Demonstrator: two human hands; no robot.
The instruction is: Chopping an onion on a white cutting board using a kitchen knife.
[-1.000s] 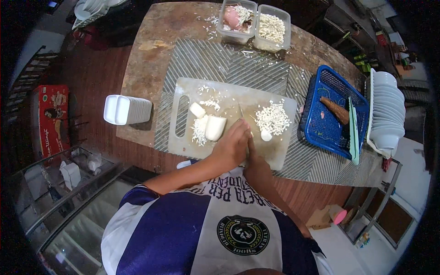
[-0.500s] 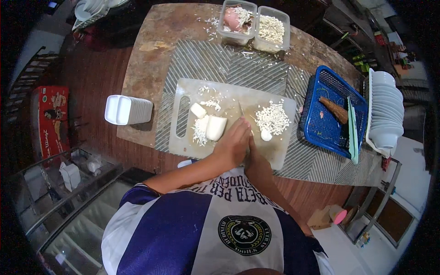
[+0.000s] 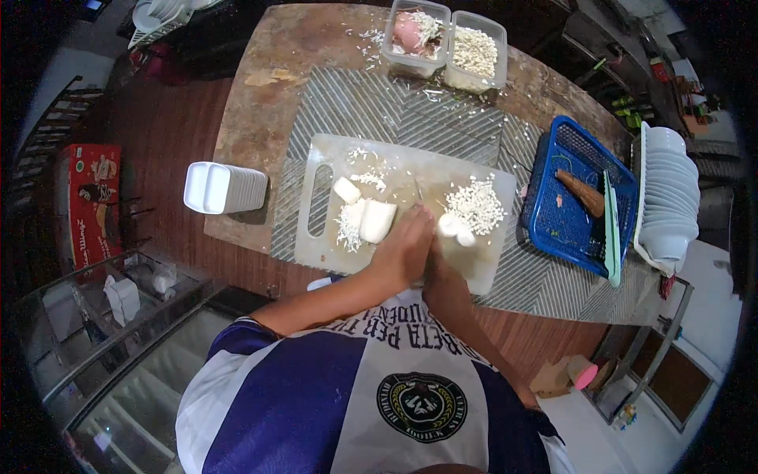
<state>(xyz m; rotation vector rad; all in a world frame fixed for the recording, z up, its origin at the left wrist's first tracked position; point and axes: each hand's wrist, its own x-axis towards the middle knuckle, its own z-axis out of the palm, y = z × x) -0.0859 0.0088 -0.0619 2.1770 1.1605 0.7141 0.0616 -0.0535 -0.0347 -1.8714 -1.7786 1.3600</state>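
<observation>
My left hand [image 3: 404,243] is closed low over the white cutting board [image 3: 328,251], and whatever is under its fingers is hidden. Pressed against it on the right, my right hand [image 3: 436,267] is closed on a knife [image 3: 419,190], whose narrow blade points away from me. Left of the hands lies a thick white cylindrical food piece [image 3: 377,221], with a smaller white chunk [image 3: 346,190] and white shreds [image 3: 350,229] around it. To the right sit a heap of small white cubes [image 3: 476,204] and round white slices [image 3: 465,238].
Two clear tubs [image 3: 476,59] with pale bits and a pink item stand at the far edge. On the right are a blue basket [image 3: 545,225] holding a brown cone-shaped thing, and a rack of white bowls [image 3: 667,189]. Stacked white trays [image 3: 225,188] stand left.
A further round white slice now lies beside the earlier one, right of my hands. Both hands stay together at nearly the same spot, and the whole view has shifted slightly.
</observation>
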